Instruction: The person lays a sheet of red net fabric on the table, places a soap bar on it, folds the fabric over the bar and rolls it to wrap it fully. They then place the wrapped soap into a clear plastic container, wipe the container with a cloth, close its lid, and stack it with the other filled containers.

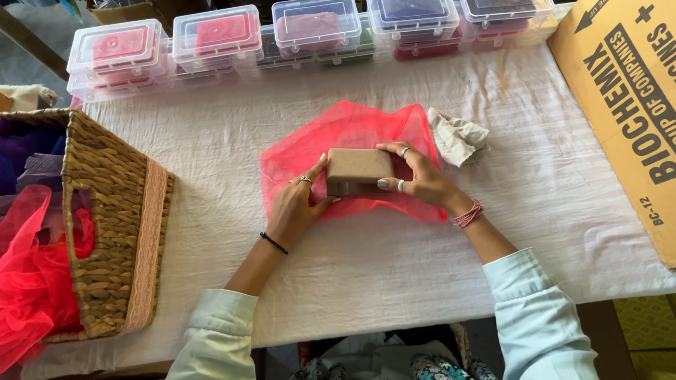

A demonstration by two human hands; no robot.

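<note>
I have the box (359, 171) between both hands, sitting on the pink net (345, 134) near the middle of the white cloth (394, 267). Its long axis runs left to right across me, and I hold it by the two short ends: my left hand (296, 204) presses its thumb and forefinger against the left end, fingers half curled, palm lying on the net; my right hand (419, 176) wraps the right end, with the fingers spread over the far top edge and the thumb on the near face. Neither hand is closed tight; each is curved open just as wide as the box end it bears on. Both hands are equally close, since both touch it. The net spreads out from under the box on every side, most of it lying beyond the box and to the right, with its near edge just under my wrists. A crumpled rag (458, 137) lies just beside the net's right corner. The basket (116, 225) with more net stands well apart on the left, the clear cases (218, 39) line the far edge, and the carton (627, 105) lies along the right. Bare cloth in front of me leaves room
</note>
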